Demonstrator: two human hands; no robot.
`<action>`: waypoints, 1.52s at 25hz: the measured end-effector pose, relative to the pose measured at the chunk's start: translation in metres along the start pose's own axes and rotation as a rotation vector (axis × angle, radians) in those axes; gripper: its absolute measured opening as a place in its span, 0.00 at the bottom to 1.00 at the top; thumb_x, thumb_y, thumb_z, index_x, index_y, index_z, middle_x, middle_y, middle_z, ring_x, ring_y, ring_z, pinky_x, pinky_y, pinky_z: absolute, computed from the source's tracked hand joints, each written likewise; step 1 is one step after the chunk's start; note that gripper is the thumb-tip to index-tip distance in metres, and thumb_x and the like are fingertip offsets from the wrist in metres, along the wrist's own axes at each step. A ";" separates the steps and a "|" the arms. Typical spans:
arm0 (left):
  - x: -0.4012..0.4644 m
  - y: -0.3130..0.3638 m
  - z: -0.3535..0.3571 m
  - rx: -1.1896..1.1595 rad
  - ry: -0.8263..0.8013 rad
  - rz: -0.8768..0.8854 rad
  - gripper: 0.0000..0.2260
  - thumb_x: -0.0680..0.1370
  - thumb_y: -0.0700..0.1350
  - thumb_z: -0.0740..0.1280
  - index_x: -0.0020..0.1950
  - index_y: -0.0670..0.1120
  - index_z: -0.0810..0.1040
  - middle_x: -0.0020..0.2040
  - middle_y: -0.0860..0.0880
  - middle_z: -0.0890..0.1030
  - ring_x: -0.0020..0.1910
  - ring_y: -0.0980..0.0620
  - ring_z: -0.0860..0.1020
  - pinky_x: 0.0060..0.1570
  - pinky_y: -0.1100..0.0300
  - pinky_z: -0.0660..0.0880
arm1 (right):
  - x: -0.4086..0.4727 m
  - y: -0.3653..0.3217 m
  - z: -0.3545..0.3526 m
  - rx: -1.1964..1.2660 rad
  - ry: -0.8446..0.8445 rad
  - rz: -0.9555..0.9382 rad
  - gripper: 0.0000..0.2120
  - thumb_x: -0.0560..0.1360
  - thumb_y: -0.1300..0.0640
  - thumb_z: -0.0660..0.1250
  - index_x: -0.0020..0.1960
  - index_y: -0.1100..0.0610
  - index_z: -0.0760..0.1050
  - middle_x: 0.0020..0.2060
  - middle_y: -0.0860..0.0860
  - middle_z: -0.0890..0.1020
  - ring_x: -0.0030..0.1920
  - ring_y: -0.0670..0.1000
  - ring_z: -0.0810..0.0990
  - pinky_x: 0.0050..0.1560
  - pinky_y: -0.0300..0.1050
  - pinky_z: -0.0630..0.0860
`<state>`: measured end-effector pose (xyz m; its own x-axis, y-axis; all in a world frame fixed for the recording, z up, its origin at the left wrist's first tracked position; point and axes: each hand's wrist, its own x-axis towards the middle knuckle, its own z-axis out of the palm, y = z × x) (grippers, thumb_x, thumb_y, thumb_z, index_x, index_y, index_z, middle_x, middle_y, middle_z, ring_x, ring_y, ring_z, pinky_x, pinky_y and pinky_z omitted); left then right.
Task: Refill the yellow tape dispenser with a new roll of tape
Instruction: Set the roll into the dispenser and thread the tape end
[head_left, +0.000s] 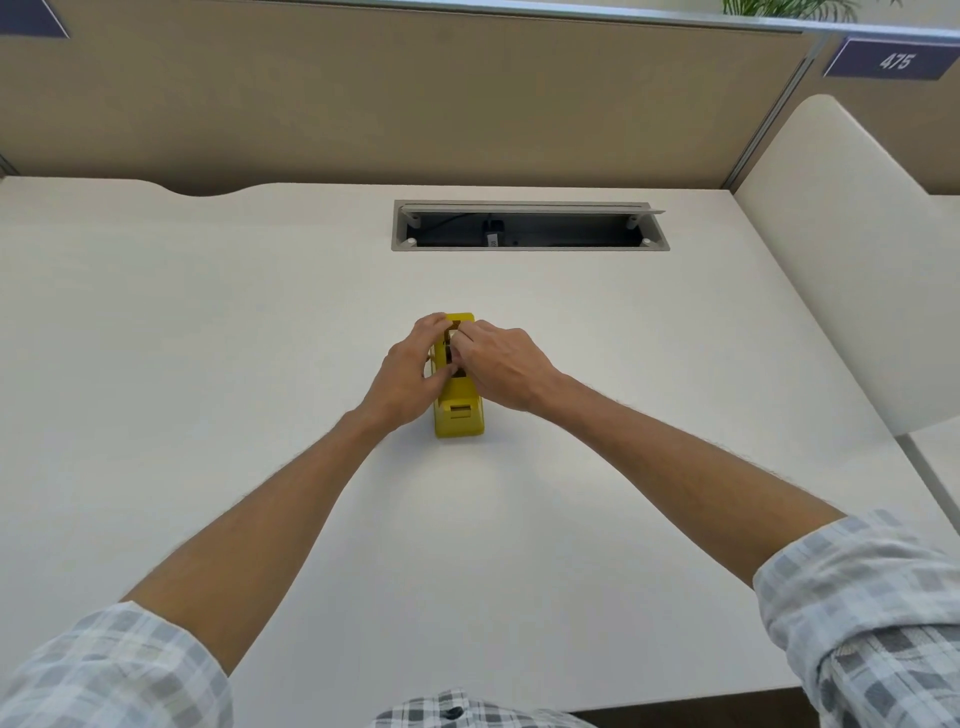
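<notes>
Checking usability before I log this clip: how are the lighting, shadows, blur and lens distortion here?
Head view: soft, even light, only a faint shadow under the yellow tape dispenser; no glare on the desk. The wide-angle lens stretches the forearms and the sleeves. Both the left hand and the right hand look sharp, but they hide the dispenser's middle.

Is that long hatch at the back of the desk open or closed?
Open. The hatch has its flap lifted along the far edge, and a dark cavity with a cable and plug shows inside.
</notes>
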<state>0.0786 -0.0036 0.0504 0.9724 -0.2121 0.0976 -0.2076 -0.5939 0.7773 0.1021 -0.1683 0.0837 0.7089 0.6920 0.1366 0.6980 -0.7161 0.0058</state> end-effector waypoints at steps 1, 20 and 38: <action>-0.001 0.000 0.001 0.002 -0.007 -0.012 0.23 0.79 0.42 0.66 0.74 0.47 0.67 0.76 0.50 0.65 0.70 0.47 0.71 0.68 0.47 0.71 | 0.000 0.000 0.001 0.005 0.004 0.002 0.06 0.80 0.58 0.64 0.54 0.60 0.74 0.49 0.53 0.79 0.49 0.52 0.78 0.32 0.42 0.65; 0.009 0.002 -0.001 0.015 -0.071 -0.051 0.23 0.80 0.39 0.63 0.76 0.46 0.64 0.79 0.49 0.60 0.75 0.47 0.64 0.71 0.45 0.66 | 0.003 0.002 0.005 0.038 0.023 0.054 0.04 0.80 0.59 0.63 0.52 0.59 0.73 0.47 0.53 0.78 0.46 0.53 0.77 0.31 0.44 0.63; 0.007 -0.005 -0.005 -0.084 -0.089 -0.056 0.24 0.77 0.39 0.66 0.73 0.51 0.69 0.78 0.52 0.60 0.73 0.50 0.65 0.68 0.54 0.69 | -0.012 -0.008 0.003 -0.048 0.032 0.141 0.05 0.81 0.58 0.60 0.52 0.58 0.74 0.46 0.52 0.79 0.45 0.54 0.78 0.31 0.46 0.64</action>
<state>0.0871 0.0020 0.0499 0.9681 -0.2505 0.0000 -0.1398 -0.5404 0.8297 0.0881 -0.1705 0.0792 0.7951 0.5818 0.1713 0.5859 -0.8098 0.0313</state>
